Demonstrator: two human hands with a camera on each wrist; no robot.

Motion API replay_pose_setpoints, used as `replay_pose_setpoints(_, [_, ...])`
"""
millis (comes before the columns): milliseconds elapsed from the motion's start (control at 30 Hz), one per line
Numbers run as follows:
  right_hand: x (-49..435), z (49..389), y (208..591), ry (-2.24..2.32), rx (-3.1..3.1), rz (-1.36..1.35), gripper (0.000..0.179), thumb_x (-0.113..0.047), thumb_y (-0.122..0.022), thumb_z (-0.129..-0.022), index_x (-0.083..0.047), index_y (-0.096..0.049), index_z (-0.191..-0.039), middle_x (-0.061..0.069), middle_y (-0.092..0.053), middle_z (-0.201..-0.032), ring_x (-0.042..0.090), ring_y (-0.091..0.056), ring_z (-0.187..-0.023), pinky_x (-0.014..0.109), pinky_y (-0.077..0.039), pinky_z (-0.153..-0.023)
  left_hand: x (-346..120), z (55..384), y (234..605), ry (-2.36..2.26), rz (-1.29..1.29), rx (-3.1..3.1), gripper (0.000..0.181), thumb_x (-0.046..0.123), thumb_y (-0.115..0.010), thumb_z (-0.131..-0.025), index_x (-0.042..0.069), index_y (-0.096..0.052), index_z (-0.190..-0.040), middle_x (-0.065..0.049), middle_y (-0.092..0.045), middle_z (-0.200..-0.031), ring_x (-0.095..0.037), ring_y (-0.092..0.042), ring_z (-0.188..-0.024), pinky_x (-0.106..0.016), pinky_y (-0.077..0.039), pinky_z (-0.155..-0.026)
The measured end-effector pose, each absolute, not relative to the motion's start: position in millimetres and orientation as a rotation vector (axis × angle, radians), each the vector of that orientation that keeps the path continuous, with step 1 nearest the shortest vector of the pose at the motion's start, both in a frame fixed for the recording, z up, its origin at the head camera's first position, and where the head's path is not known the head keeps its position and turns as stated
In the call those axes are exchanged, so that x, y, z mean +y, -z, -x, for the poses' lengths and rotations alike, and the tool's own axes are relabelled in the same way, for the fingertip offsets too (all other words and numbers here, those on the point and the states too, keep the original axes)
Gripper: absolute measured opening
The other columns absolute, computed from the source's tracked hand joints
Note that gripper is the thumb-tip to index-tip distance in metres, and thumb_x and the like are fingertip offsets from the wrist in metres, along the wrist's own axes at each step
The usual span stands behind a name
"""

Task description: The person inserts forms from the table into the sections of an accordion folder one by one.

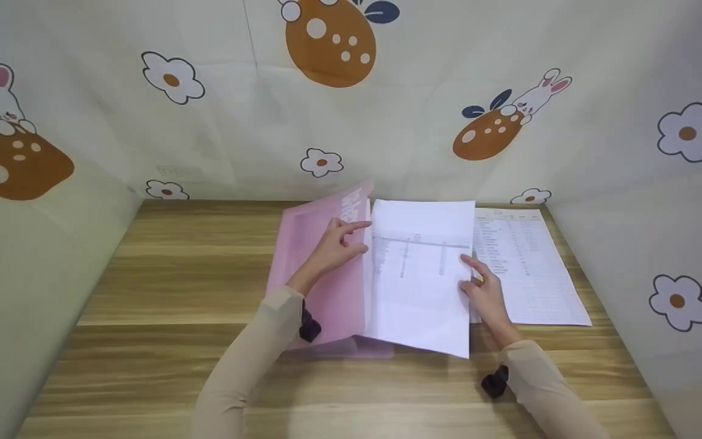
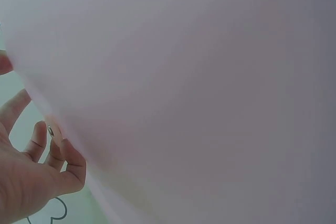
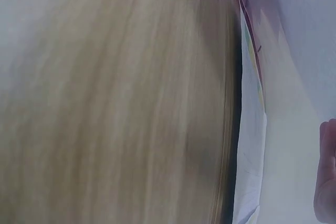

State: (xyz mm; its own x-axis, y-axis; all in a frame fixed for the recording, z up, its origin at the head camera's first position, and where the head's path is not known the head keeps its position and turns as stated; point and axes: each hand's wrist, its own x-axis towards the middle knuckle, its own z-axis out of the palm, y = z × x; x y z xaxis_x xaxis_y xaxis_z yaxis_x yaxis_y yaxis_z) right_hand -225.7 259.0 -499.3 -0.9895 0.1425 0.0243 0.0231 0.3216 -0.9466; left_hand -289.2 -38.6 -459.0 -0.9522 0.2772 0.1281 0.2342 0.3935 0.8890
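Observation:
A pink folder (image 1: pixel 302 244) stands partly opened, its cover raised. My left hand (image 1: pixel 334 247) holds the cover's free edge, with index finger and thumb at that edge. In the left wrist view, the pale pink cover (image 2: pixel 184 87) fills most of the picture and the left hand's curled fingers (image 2: pixel 73 166) meet its edge near a small metal snap. My right hand (image 1: pixel 486 296) pinches the right edge of a white printed sheet (image 1: pixel 418 292), which leans out of the folder. Only part of the right hand (image 3: pixel 326 177) shows in the right wrist view.
Another printed sheet (image 1: pixel 528 268) lies flat on the wood-grain table (image 1: pixel 174 280) at the right, partly covered by the held one. A cream curtain (image 1: pixel 235 134) with rabbits and flowers surrounds the table at the back and sides.

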Motion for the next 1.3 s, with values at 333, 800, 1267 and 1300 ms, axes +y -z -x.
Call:
replay_pose_setpoints(333, [249,240,496,-1.869,-2.509,0.207,0.056,0.007,-0.048,-0.076,-0.008,-0.043,-0.13,0.009,-0.026,-0.139,0.025,-0.049,-0.104,0.031,-0.04,-0.081,-38,289,460,-1.634,-0.483,2.578,0.046,0.016,-0.062,-0.074,0.02,-0.057,-0.12,-0.009,-0.034,-0.093,-0.017,-0.032,-0.071,-0.027,-0.03,-0.06])
replay_pose_setpoints(800, [227,252,493,-2.002,-2.494,0.139,0.055,0.009,-0.047,-0.075,-0.005,-0.044,-0.128,0.011,-0.032,-0.136,0.027,-0.036,-0.118,0.038,-0.03,-0.092,-38,288,459,-1.636,-0.483,2.601,0.045,0.017,-0.062,-0.073,0.02,-0.058,-0.118,-0.01,-0.035,-0.093,-0.016,-0.032,-0.069,-0.026,-0.03,-0.058])
replay_pose_setpoints(1267, [202,259,509,-2.04,-2.467,0.08,0.055,0.01,-0.048,-0.072,-0.005,-0.047,-0.125,0.01,-0.035,-0.134,0.025,-0.046,-0.108,0.035,-0.037,-0.085,-38,288,459,-1.63,-0.493,2.601,0.046,0.017,-0.062,-0.073,0.02,-0.058,-0.119,-0.011,-0.036,-0.094,-0.018,-0.034,-0.071,-0.027,-0.031,-0.06])
replay_pose_setpoints(1300, [200,259,510,-2.034,-2.469,0.074,0.055,0.01,-0.049,-0.072,-0.005,-0.048,-0.125,0.01,-0.035,-0.134,0.025,-0.044,-0.109,0.035,-0.036,-0.086,-38,288,459,-1.628,-0.49,2.602,0.046,0.017,-0.062,-0.073,0.02,-0.058,-0.119,-0.011,-0.036,-0.094,-0.018,-0.034,-0.071,-0.027,-0.032,-0.06])
